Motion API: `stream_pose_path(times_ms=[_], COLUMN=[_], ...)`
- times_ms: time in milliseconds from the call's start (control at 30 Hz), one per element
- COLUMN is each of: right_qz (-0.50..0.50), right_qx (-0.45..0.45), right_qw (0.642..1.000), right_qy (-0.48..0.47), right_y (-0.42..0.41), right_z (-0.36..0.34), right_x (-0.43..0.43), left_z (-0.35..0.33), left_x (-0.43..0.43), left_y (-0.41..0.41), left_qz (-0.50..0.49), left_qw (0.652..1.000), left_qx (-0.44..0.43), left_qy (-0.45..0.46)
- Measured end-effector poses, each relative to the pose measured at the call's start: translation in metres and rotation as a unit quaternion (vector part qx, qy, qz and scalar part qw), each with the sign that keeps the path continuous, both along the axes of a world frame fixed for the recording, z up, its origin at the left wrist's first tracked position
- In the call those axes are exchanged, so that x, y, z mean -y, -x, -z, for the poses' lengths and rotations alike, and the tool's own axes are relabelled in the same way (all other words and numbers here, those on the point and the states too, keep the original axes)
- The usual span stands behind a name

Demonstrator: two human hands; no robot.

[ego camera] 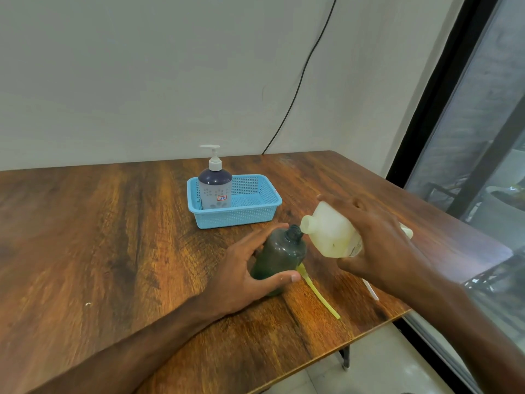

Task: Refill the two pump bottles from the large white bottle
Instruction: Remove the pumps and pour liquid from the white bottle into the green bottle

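My left hand point(247, 273) grips a dark green pump bottle point(279, 254) that stands on the wooden table point(99, 237), its neck uncapped. My right hand point(377, 243) holds the large white bottle point(331, 231) tipped on its side, its open mouth touching the green bottle's neck. The green bottle's pump tube point(318, 291), yellowish, lies on the table just right of the bottle. A second pump bottle point(215, 184), dark-topped with a white pump fitted, stands in the left end of a blue basket point(255, 211).
The blue basket sits behind the hands near the wall. The table's right edge runs close beside my right arm, with a glass window point(483, 166) beyond it. A black cable point(298, 89) hangs down the wall.
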State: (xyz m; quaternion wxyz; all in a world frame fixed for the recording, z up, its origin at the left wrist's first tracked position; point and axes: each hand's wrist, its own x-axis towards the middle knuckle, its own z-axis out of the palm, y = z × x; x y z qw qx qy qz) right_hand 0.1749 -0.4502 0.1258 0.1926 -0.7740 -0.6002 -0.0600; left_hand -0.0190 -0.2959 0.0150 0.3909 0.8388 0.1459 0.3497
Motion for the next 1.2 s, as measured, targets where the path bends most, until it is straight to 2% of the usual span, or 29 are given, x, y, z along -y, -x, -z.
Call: stream_pose_path(times_ms=[1200], right_qz=[0.015], right_qx=[0.015], right_qw=[0.999], right_qy=[0.027], right_y=[0.0036], right_z=[-0.0075], right_x=[-0.0016], left_z=[0.0001], left_x=[0.0006], left_y=[-0.0010], left_qz=[-0.008], left_qw=[1.000], left_qx=[-0.006], left_qy=[-0.005])
